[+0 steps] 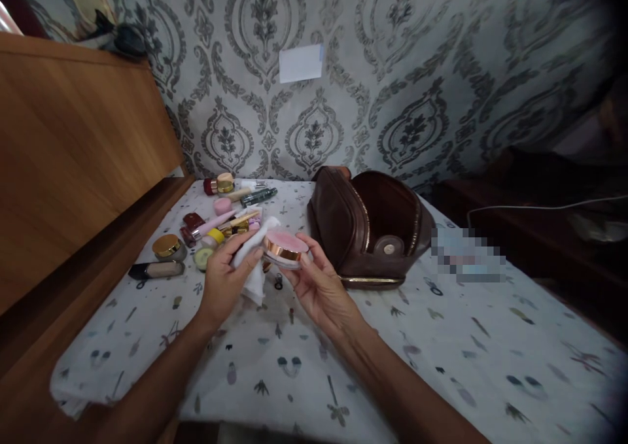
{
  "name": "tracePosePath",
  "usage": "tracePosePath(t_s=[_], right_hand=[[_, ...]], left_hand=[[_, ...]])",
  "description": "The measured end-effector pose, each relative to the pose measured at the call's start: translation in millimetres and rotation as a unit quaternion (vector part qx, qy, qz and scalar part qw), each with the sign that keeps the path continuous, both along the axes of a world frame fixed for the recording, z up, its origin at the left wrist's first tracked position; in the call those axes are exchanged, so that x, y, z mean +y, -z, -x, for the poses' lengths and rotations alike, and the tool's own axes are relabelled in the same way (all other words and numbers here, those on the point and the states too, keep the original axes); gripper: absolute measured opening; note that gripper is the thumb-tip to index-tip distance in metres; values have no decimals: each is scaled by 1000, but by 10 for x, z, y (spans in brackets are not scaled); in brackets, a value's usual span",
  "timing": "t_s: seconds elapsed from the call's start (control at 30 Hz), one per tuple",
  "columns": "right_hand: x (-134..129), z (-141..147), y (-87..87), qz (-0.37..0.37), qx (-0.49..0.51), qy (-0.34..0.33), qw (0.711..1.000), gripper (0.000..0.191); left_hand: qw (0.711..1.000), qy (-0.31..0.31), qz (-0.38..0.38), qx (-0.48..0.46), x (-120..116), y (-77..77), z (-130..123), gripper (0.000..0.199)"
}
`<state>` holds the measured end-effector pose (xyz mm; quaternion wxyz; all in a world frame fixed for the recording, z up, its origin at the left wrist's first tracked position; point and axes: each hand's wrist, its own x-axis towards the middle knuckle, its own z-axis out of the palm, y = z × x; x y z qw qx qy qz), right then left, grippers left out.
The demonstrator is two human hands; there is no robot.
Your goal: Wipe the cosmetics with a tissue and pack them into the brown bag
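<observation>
Between my hands is a round cosmetic compact with a pink top and a shiny rose-gold band. My right hand grips its right side, thumb in front and fingers around the edge. A white wipe is pinched in my left hand and touches the compact's left side. Just to the right stands a brown toiletry bag, unzipped, its dark inside showing. Left of my hands lie several cosmetics, among them a gold-lidded jar, a foundation tube and a dark green tube.
A patterned white cloth covers the surface. At the left rises a wooden panel. The patterned wall closes off the back. A blurred-out item lies right of the bag, and a thin cable runs beyond it.
</observation>
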<state>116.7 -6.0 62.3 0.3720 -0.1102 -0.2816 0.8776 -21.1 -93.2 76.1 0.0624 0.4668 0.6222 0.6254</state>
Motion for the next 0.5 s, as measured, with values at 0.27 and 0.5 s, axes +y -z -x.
tracePosePath(t_s=[0.27, 0.5], right_hand=[[4, -2, -2, 9, -13, 37, 999, 37], [6, 27, 16, 12, -19, 70, 997, 32]], left_hand=[[981, 37, -29, 186, -35, 53, -80, 37], [935, 79, -66, 339, -25, 81, -158, 51]])
